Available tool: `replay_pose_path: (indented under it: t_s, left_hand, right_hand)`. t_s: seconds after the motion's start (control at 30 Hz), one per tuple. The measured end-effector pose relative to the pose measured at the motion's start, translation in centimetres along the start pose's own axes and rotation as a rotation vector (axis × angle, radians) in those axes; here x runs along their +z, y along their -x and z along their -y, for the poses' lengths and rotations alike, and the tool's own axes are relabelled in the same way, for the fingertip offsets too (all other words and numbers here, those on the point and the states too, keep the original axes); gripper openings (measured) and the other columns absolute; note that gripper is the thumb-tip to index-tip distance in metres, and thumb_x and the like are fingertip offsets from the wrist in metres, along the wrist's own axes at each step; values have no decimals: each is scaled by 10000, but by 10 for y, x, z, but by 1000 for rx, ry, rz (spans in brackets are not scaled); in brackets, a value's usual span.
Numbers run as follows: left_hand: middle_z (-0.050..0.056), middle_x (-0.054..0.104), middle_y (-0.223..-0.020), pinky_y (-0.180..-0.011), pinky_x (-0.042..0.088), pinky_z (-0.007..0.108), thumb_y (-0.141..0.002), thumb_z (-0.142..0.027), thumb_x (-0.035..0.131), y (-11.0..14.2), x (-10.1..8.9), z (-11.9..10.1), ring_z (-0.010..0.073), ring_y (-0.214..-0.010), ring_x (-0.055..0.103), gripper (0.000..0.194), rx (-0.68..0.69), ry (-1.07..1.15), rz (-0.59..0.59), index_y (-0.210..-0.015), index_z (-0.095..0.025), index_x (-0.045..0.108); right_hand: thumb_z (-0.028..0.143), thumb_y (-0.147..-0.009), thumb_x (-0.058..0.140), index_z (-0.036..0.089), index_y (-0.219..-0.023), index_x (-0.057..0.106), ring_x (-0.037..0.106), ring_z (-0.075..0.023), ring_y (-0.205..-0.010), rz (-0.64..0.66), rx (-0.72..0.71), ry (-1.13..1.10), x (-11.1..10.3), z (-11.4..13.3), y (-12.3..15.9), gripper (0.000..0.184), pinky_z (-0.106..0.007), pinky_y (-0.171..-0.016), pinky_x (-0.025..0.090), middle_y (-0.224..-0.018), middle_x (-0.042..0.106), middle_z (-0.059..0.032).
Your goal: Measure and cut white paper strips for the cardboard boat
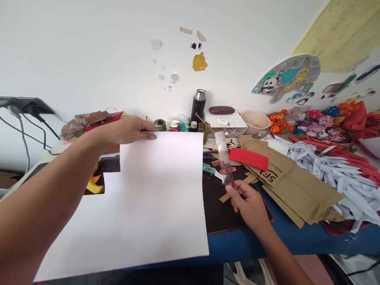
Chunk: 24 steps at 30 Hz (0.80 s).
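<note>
Bright, soft light; edges seemingly stretched

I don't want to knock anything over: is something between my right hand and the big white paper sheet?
Nothing visible blocks your right hand from the big white paper sheet. Flat black mat shows between them, with a narrow brown strip lying near the hand.

Home craft corner (a desk [240, 242] against a white wall [103, 51]), indicated by decorative stickers [200, 62], heaped paper strips [329, 166], colourful flower shapes [277, 126] and a flask [198, 107].
</note>
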<state>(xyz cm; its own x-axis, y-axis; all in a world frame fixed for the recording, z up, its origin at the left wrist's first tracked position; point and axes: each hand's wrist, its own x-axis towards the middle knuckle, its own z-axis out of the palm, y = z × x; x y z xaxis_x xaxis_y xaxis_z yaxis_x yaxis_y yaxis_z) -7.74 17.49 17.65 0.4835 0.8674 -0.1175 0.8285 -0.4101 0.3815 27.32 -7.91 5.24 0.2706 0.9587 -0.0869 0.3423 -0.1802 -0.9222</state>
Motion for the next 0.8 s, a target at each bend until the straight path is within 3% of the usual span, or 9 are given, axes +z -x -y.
replay_pose_path:
  t_s: [0.1,0.27,0.4,0.57,0.7,0.8]
  left_hand:
    - [-9,821,-1132,-842,529,282,-871,-602,611,-20,-1,-5,244,-1006,719,479,10,58,94,-1157,-290,834]
    - [-10,814,-1262,-871,531,291,-904,-544,568,-51,8,-9,257,-1090,720,498,-19,-56,-11,-1273,-304,800]
    - [18,811,-1282,-862,543,295,-948,-510,500,-59,19,-14,259,-1090,729,524,18,-99,-33,-1332,-283,773]
    - [61,812,-1263,-964,541,355,-967,-445,499,-26,33,-21,302,-1115,738,464,130,-179,-6,-1292,-280,785]
    - [37,802,-1283,-965,552,333,-1011,-417,499,14,51,-19,269,-1121,746,398,236,-190,41,-1281,-339,780]
    - [63,791,-1274,-969,556,335,-1059,-399,444,31,62,-13,261,-1111,746,401,320,-156,60,-1275,-321,772]
  right_hand:
    - [730,-942,637,255,-857,660,437,-161,-449,46,-9,7,11,9,8,484,-287,-455,366,-572,487,47]
    - [556,-1002,612,239,-874,700,511,-171,-573,159,-159,147,46,18,7,354,-274,-568,408,-635,547,30]
    - [481,-1047,593,228,-875,700,559,-172,-641,242,-276,272,72,15,1,324,-271,-635,401,-688,604,19]
    - [445,-1068,574,240,-886,708,617,-196,-671,284,-356,413,86,-2,-3,306,-286,-668,399,-727,671,-8]
    - [452,-1067,569,237,-812,673,625,-206,-683,276,-353,373,88,-12,-2,350,-293,-656,401,-718,656,-12]
    - [438,-1056,583,235,-770,645,606,-199,-668,262,-333,351,89,-13,-1,356,-293,-646,395,-700,639,-5]
